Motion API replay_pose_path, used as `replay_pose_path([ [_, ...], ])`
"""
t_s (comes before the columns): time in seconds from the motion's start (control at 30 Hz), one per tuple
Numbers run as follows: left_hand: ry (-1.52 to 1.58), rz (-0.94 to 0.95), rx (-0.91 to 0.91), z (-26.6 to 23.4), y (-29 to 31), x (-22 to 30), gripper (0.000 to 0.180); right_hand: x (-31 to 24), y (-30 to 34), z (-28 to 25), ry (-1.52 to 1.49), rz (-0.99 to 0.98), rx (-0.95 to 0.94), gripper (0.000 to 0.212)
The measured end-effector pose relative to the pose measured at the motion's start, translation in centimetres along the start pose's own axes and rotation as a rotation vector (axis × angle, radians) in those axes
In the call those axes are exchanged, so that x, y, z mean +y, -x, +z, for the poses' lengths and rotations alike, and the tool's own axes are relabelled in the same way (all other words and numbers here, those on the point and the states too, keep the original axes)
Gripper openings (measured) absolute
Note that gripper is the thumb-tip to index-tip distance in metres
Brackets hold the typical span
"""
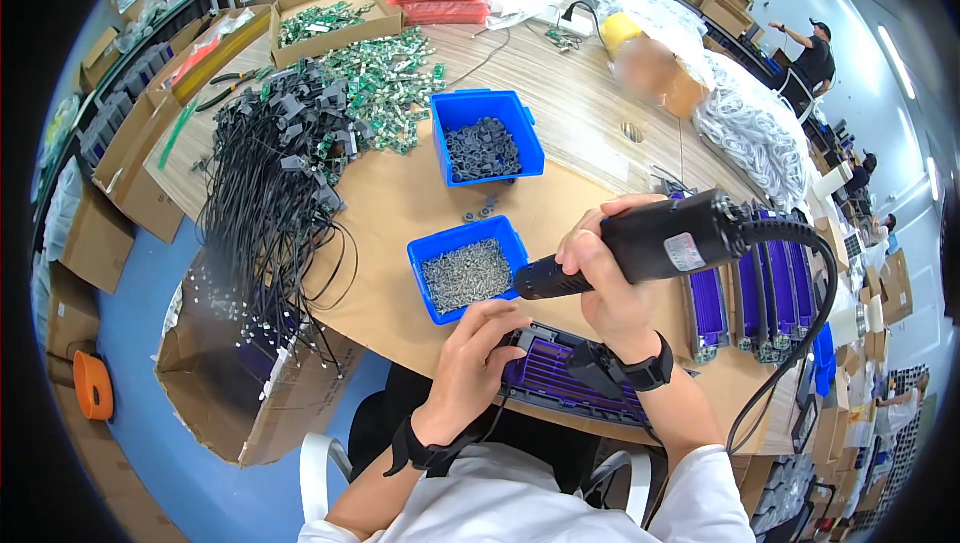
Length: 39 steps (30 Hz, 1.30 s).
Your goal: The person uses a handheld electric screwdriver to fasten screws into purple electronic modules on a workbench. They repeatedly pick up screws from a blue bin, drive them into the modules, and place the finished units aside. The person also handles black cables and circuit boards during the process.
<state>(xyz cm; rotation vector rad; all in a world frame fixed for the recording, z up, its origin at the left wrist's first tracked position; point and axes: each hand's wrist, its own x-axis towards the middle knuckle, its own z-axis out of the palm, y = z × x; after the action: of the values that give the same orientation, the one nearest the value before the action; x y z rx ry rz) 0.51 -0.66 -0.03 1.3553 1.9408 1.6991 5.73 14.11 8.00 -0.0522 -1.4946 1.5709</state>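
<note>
My right hand [608,288] is wrapped round a black electric screwdriver [660,243], held tilted with its narrow end pointing left. That end is at the right rim of a blue bin [425,298], which holds many small silver screws [467,276]. My left hand [465,363] has its fingers bent round the left end of a long black housing with purple ribs [570,371] at the table's near edge. A dark block [594,369] is over the housing, partly behind my right wrist. Exactly what lies under my left fingertips is hidden.
Behind stands a second blue bin [490,178] of dark grey parts. Black cables [260,163] and green circuit boards [395,93] are heaped at left. More purple-ribbed housings [775,288] lie at right, near the screwdriver's hanging cord [825,293]. An open carton [275,423] stands below left.
</note>
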Motion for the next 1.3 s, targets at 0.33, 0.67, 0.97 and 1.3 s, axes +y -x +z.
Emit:
replay_pose_path([
  [0.33,0.087,-0.097,-0.008,0.1,0.0,0.3,0.059,-1.9,-0.6,0.4,-0.137,-0.069,0.003,0.035],
  [0.67,0.135,-0.088,-0.056,0.1,-0.1,-0.2,0.064,-2.1,-0.5,0.2,-0.166,-0.008,-0.014,0.034],
  [0.97,0.139,-0.086,-0.065,0.3,-0.1,-0.5,0.058,-2.3,-0.6,-0.1,-0.095,0.031,-0.057,0.032],
  [1.3,0.078,-0.024,-0.05,0.1,-0.2,-0.2,0.048,-4.5,-0.4,-0.9,-0.048,-0.016,-0.134,0.036],
])
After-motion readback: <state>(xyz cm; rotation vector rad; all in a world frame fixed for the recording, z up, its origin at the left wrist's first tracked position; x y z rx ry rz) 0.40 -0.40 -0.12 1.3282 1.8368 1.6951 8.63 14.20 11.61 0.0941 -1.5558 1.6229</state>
